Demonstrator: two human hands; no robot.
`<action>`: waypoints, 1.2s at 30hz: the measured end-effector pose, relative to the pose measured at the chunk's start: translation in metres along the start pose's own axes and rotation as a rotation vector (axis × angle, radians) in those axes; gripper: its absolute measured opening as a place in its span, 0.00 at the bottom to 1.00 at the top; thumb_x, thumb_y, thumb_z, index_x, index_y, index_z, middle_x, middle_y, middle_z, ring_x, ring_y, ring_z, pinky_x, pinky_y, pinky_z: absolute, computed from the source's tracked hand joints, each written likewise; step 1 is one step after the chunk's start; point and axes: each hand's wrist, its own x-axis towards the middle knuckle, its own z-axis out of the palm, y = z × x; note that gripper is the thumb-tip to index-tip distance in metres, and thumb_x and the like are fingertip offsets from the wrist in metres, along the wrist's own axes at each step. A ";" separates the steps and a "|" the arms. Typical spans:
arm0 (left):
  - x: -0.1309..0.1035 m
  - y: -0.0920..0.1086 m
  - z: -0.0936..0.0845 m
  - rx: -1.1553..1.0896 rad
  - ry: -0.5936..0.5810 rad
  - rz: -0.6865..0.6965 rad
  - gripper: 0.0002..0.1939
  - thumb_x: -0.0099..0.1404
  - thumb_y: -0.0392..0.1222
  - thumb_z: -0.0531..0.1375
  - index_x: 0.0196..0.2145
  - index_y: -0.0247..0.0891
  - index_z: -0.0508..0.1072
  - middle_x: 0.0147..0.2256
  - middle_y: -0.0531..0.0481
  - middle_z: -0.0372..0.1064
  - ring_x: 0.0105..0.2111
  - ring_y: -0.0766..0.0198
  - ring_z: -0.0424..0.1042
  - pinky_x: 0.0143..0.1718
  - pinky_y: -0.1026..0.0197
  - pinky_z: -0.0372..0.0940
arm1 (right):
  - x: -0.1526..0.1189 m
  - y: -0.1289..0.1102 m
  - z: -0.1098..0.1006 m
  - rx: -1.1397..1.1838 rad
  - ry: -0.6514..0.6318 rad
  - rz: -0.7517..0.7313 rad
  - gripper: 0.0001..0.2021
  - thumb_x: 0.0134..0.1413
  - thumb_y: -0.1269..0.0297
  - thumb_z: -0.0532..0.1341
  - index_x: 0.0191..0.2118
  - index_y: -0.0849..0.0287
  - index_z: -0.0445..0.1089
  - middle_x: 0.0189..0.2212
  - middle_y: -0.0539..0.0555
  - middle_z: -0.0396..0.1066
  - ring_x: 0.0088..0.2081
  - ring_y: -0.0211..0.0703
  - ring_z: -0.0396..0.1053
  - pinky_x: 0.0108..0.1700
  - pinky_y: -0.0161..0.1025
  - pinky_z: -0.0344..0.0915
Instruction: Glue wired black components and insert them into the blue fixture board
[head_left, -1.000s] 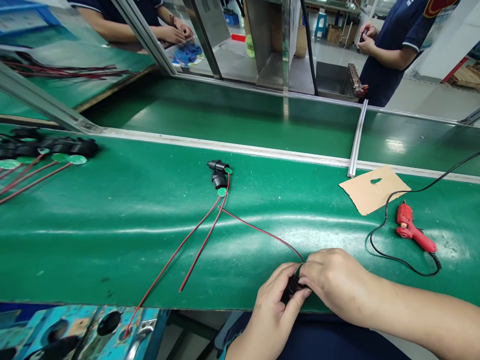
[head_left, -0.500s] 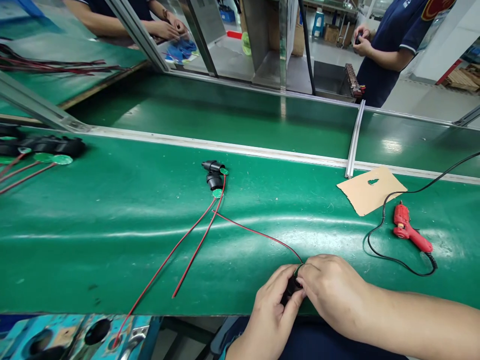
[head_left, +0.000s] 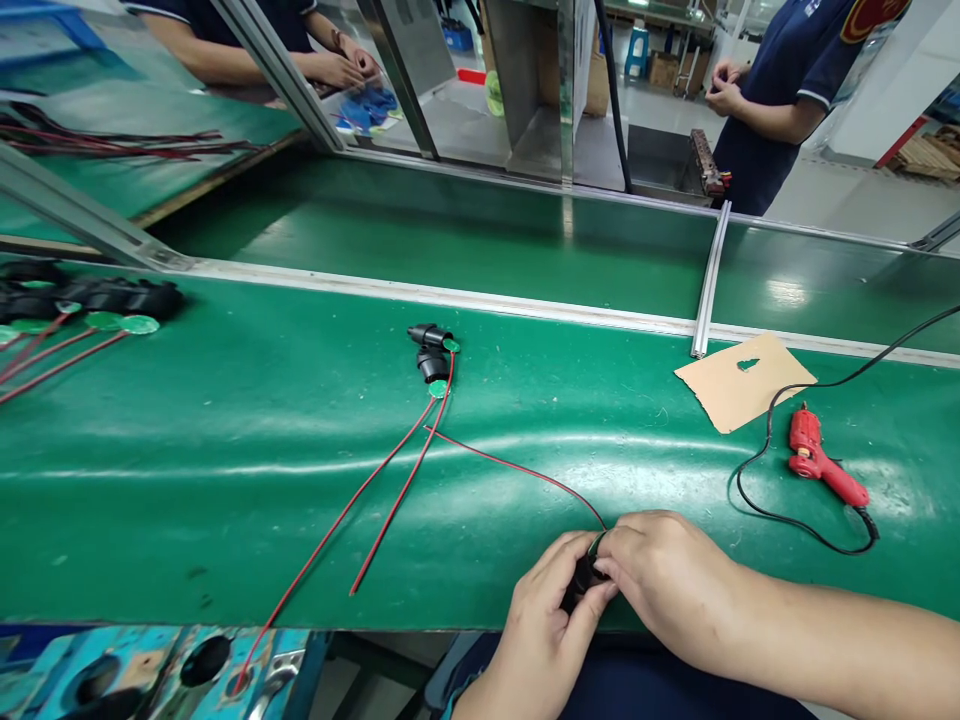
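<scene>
My left hand (head_left: pixel 544 610) is closed around a small black plastic part (head_left: pixel 583 575) with a green disc on its end, at the table's front edge. From above, my right hand (head_left: pixel 660 575) pinches the disc end of the same part; its fingertips mostly cover it. A thin red wire (head_left: pixel 517 464) runs from the part leftward across the green mat. Farther back lie two like black parts (head_left: pixel 432 364) with green discs, each with a red wire trailing toward the front.
On the right rest a red glue gun (head_left: pixel 825 458) with a black cord and a piece of cardboard (head_left: pixel 742 382). More black parts (head_left: pixel 112 297) lie at the left. A blue fixture (head_left: pixel 165 670) stands at lower left. Two people (head_left: pixel 780 100) work behind the frame.
Both hands stay on the black part with almost no movement. The view has shifted slightly, so the parts at the left appear a little farther right.
</scene>
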 end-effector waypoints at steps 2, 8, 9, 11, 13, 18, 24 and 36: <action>0.000 -0.001 0.000 -0.006 0.003 0.007 0.09 0.69 0.34 0.59 0.46 0.41 0.74 0.41 0.46 0.76 0.39 0.59 0.77 0.41 0.59 0.73 | 0.002 0.000 0.001 -0.017 -0.010 0.006 0.08 0.58 0.78 0.60 0.30 0.62 0.73 0.27 0.53 0.74 0.25 0.40 0.70 0.28 0.36 0.58; -0.003 -0.003 0.003 0.017 0.038 0.048 0.12 0.68 0.32 0.59 0.48 0.42 0.74 0.41 0.47 0.77 0.41 0.59 0.78 0.43 0.60 0.74 | 0.004 -0.005 0.010 -0.057 -0.047 0.115 0.09 0.58 0.78 0.59 0.30 0.62 0.74 0.26 0.53 0.76 0.26 0.41 0.72 0.28 0.37 0.59; -0.003 -0.004 0.003 0.025 0.051 0.058 0.13 0.68 0.32 0.59 0.49 0.42 0.74 0.42 0.47 0.77 0.41 0.59 0.78 0.43 0.60 0.74 | 0.004 -0.007 0.011 -0.077 -0.045 0.125 0.09 0.58 0.79 0.59 0.30 0.62 0.74 0.27 0.53 0.76 0.26 0.42 0.73 0.28 0.38 0.60; -0.005 -0.006 0.004 0.046 0.076 0.072 0.15 0.68 0.31 0.59 0.50 0.41 0.73 0.43 0.45 0.78 0.42 0.58 0.79 0.44 0.60 0.75 | 0.004 -0.010 0.011 -0.108 -0.032 0.136 0.09 0.58 0.79 0.59 0.31 0.62 0.75 0.27 0.54 0.77 0.26 0.43 0.73 0.28 0.38 0.61; -0.006 -0.008 0.004 0.070 0.090 0.081 0.16 0.68 0.32 0.59 0.51 0.40 0.74 0.44 0.44 0.78 0.44 0.56 0.79 0.45 0.59 0.76 | 0.004 -0.013 0.011 -0.123 -0.015 0.148 0.10 0.58 0.79 0.58 0.33 0.63 0.75 0.27 0.54 0.77 0.26 0.43 0.73 0.28 0.38 0.61; -0.006 -0.010 0.005 0.107 0.091 0.068 0.17 0.67 0.33 0.59 0.53 0.38 0.75 0.48 0.39 0.79 0.46 0.52 0.80 0.47 0.54 0.77 | 0.004 -0.019 0.007 -0.152 0.004 0.167 0.10 0.58 0.80 0.58 0.33 0.63 0.75 0.27 0.54 0.78 0.26 0.42 0.74 0.28 0.38 0.62; -0.008 -0.013 0.006 0.127 0.115 0.097 0.18 0.66 0.31 0.59 0.53 0.38 0.76 0.48 0.39 0.79 0.46 0.51 0.81 0.47 0.53 0.78 | 0.004 -0.021 0.005 -0.123 -0.004 0.206 0.08 0.56 0.80 0.59 0.33 0.64 0.75 0.27 0.55 0.77 0.26 0.44 0.74 0.28 0.38 0.62; -0.007 -0.008 0.005 0.074 0.108 0.059 0.15 0.65 0.33 0.62 0.50 0.39 0.77 0.45 0.41 0.80 0.43 0.54 0.81 0.46 0.55 0.78 | -0.004 -0.008 0.003 -0.114 -0.075 0.059 0.06 0.58 0.77 0.61 0.34 0.62 0.74 0.30 0.54 0.77 0.28 0.43 0.75 0.29 0.37 0.62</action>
